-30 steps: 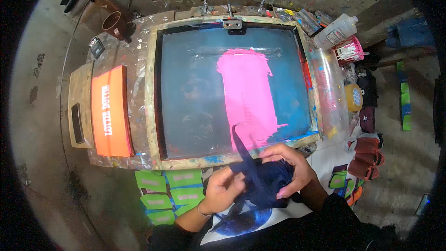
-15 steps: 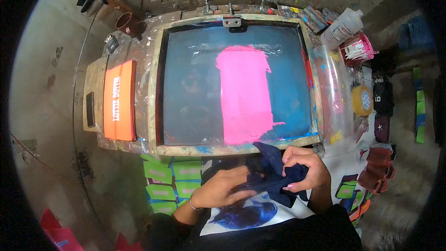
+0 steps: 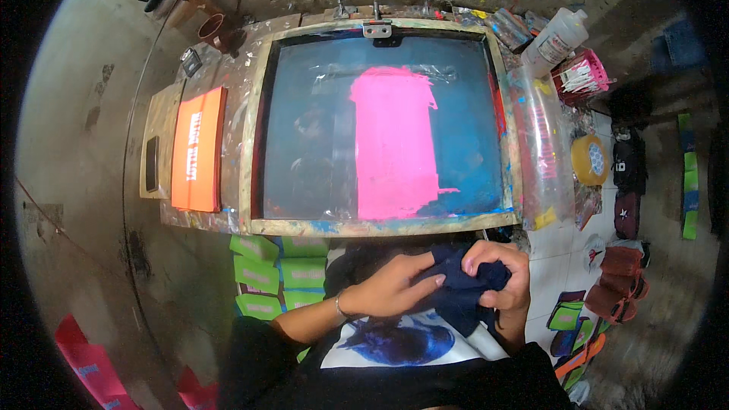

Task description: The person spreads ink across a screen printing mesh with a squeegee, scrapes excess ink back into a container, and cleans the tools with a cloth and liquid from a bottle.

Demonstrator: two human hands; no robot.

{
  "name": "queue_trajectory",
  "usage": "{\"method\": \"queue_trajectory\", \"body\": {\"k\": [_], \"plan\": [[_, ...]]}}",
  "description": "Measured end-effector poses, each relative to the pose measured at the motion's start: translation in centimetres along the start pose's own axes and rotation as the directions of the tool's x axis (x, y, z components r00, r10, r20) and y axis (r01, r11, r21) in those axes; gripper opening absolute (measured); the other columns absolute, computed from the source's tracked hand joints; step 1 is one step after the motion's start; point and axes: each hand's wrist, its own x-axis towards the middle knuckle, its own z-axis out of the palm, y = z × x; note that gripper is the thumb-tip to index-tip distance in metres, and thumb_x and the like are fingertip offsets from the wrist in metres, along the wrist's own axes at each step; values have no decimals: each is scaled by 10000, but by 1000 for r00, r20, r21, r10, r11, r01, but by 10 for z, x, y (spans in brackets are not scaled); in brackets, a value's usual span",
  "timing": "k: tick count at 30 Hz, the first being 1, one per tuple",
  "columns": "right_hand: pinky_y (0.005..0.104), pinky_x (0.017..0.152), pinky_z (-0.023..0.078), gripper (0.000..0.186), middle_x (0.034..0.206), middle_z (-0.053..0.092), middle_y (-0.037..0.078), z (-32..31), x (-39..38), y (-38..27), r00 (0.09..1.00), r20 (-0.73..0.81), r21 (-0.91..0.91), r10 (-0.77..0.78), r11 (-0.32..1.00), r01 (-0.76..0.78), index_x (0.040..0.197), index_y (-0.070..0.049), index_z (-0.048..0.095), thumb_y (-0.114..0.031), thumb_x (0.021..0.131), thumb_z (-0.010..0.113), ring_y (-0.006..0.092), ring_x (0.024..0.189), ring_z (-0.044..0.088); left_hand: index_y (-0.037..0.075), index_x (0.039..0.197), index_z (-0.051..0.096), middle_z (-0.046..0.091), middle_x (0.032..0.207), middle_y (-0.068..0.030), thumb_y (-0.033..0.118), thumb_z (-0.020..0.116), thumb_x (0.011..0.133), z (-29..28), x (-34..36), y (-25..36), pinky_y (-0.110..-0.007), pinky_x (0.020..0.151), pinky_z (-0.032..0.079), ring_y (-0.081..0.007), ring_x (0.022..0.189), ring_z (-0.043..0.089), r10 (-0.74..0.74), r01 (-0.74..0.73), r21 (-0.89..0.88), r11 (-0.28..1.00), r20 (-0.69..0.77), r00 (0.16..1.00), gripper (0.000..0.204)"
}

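Both my hands hold a bunched navy cloth (image 3: 449,273) in front of my body, just short of the screen-printing frame. My right hand (image 3: 507,273) grips a wad of it with curled fingers. My left hand (image 3: 391,287), a thin bracelet on its wrist, pinches the cloth's left side between thumb and fingers. Beyond them lies the wooden-edged screen frame (image 3: 380,226), its mesh blue-grey. A wide band of bright pink ink (image 3: 395,144) covers the mesh right of its middle. A metal hinge clamp (image 3: 377,29) grips the frame's far edge.
Orange printed sheets (image 3: 199,152) and a dark phone (image 3: 152,163) lie left of the frame. To its right are a plastic bottle (image 3: 558,42), a pink basket (image 3: 585,76) and a tape roll (image 3: 589,159). Green printed pieces (image 3: 257,275) lie below the table's near edge, brown sandals (image 3: 616,281) at right.
The cloth has been gathered more tightly, and its raised upper flap has come down. My left hand has moved up and right, closer to my right hand.
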Motion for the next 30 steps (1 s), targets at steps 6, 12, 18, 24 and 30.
{"method": "queue_trajectory", "body": {"k": [6, 12, 18, 24, 30], "plan": [[390, 882, 465, 508, 1153, 565, 203, 23, 2, 11, 988, -150, -516, -21, 854, -60, 953, 23, 574, -383, 712, 763, 326, 1008, 591, -2, 1115, 545, 579, 801, -69, 157, 461, 981, 26, -3, -25, -258, 684, 442, -99, 723, 510, -138, 65, -283, 957, -245, 960, 225], [519, 1049, 336, 823, 1362, 427, 244, 42, 11, 10, 996, 9, -692, -86, 719, 68, 1220, -9, 481, -532, 656, 774, 439, 1245, 429, 37, 1184, 558, 596, 1095, -76, 225, 389, 998, 30, 6, -20, -301, 929, 449, -162, 1021, 583, -594, 204, -822, 532, -190, 782, 314], [375, 820, 527, 498, 1090, 571, 104, 22, 8, 5, 967, 157, -711, -199, 657, 251, 1070, -127, 632, -181, 605, 802, 278, 977, 617, -24, 1320, 402, 536, 1214, -130, 208, 591, 868, 5, -3, -49, -350, 989, 412, -201, 1192, 495, 140, 1, -831, 557, 95, 986, 542], [324, 614, 536, 257, 918, 584, 55, -54, 1, -34, 905, 13, -948, -426, 283, 147, 882, -132, 645, -165, 637, 713, 206, 751, 620, -123, 1308, 442, 337, 1437, -230, 451, 341, 940, 17, 18, -5, -417, 1109, 206, -315, 1337, 327, 83, -25, -580, 814, 73, 994, 689], [336, 725, 502, 217, 865, 616, 115, -186, 21, -108, 637, -267, -961, -724, 148, -234, 892, -51, 646, -82, 677, 655, 275, 787, 630, -101, 1213, 540, 505, 1275, -258, 413, 496, 896, -9, 15, -2, -440, 1004, 390, -329, 1199, 499, 76, -105, -224, 969, -132, 988, 606]]}}
